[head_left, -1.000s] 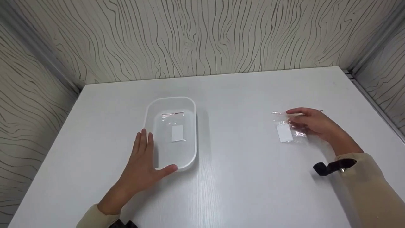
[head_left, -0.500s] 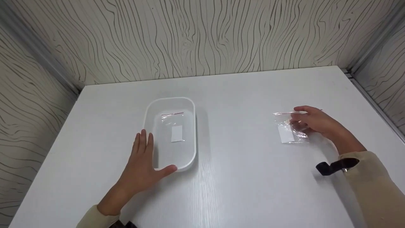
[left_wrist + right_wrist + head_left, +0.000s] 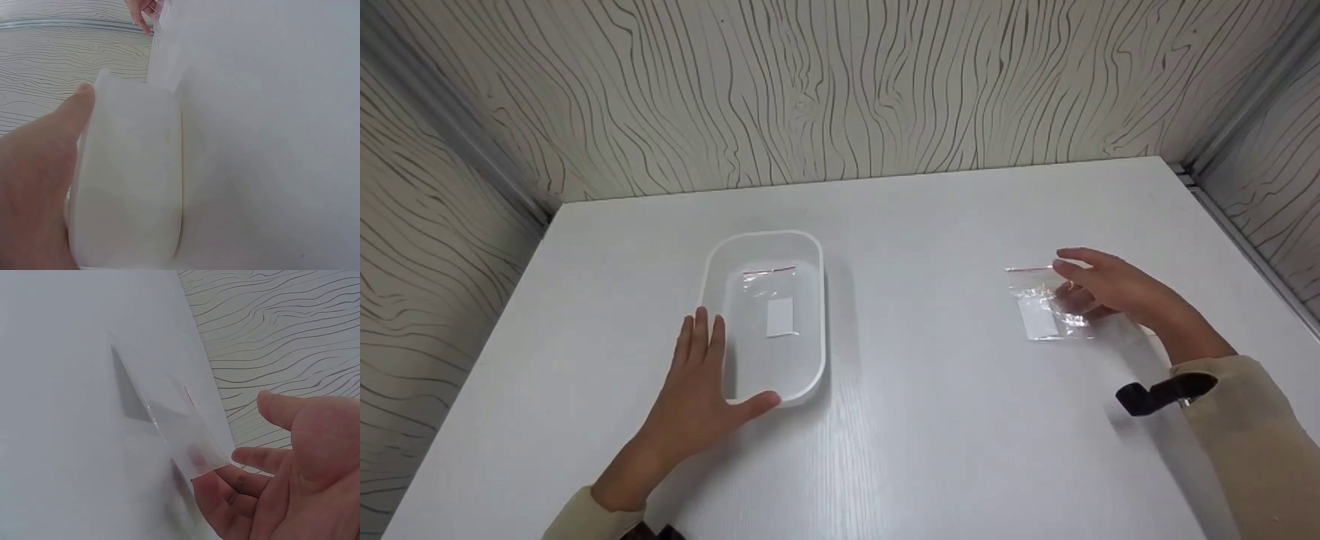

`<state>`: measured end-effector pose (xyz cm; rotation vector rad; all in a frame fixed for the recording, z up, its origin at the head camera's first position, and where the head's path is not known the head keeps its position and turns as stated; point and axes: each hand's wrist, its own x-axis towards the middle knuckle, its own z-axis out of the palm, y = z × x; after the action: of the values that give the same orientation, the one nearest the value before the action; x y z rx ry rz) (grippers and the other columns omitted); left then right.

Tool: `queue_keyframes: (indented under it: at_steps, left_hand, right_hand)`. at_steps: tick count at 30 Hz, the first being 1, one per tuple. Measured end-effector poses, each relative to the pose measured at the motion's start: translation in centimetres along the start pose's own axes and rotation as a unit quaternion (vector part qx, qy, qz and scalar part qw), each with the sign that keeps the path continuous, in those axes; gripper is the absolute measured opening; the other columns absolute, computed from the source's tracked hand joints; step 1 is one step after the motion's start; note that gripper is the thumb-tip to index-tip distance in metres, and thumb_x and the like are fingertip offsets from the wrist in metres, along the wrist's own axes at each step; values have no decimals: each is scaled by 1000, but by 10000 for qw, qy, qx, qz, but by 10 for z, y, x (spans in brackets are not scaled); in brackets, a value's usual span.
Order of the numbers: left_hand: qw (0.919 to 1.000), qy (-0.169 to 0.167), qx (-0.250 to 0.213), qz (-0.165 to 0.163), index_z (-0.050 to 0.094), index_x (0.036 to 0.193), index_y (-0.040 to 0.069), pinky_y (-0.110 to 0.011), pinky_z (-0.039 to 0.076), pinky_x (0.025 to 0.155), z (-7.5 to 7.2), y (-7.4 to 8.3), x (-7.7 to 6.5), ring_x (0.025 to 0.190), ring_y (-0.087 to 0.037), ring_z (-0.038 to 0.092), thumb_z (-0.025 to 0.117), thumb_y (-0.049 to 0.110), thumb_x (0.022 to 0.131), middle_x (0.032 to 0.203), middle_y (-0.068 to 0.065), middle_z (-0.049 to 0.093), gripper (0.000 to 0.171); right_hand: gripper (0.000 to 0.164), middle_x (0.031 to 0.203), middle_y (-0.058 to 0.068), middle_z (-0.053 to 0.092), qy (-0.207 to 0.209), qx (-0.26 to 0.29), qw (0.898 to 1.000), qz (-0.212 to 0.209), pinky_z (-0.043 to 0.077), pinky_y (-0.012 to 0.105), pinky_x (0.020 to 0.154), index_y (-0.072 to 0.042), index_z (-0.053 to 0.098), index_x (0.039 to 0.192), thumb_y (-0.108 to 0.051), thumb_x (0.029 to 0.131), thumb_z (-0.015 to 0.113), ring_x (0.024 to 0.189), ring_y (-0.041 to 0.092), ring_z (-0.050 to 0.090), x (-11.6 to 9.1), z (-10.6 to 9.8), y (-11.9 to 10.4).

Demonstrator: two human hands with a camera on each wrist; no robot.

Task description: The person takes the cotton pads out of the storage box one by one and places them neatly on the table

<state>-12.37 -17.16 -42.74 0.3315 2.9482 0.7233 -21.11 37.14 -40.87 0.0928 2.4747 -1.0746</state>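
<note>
My left hand (image 3: pixel 690 401) lies along the left side of a white plastic tray (image 3: pixel 823 322), fingers straight and thumb on the near rim. Inside the tray is a clear zip bag (image 3: pixel 769 283) with a red line at its top and a white rectangle in it. To the right, my right hand (image 3: pixel 1117 292) is at a similar zip bag (image 3: pixel 1039 319). In the right wrist view the loosely bent fingers touch the lower corner of this bag (image 3: pixel 191 439), one fingertip showing through the film. The thumb (image 3: pixel 275 408) stands apart from it.
Both things are on a white table (image 3: pixel 930 420). A wood-patterned panel (image 3: pixel 847 90) rises behind its far edge, with more panels at both sides. A black wrist device (image 3: pixel 1155 394) sticks out from the right sleeve.
My right hand has moved slightly right and its thumb and fingers have spread, while the bag's white rectangle has stayed almost in place. The left hand and tray are unchanged.
</note>
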Motion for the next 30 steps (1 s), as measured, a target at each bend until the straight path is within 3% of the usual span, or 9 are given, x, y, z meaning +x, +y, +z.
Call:
queue_keyframes:
  at_steps: [18, 30]
  left_hand:
    - [9997, -190, -27, -133, 9, 161, -4, -60, 18, 120, 0, 0, 1, 155, -40, -11, 67, 78, 79, 169, -21, -7, 129]
    - [9998, -153, 8, -97, 10, 161, -4, -60, 19, 119, 0, 0, 2, 155, -40, -11, 65, 81, 78, 169, -21, -7, 131]
  right_hand:
    - [79, 132, 34, 57, -39, -119, 9999, -7, 58, 31, 77, 11, 26, 153, -53, 108, 38, 101, 23, 66, -4, -5, 1]
    - [74, 131, 35, 56, -63, -511, 9987, 44, 59, 34, 79, 13, 37, 146, -51, 108, 41, 111, 37, 63, -11, -7, -6]
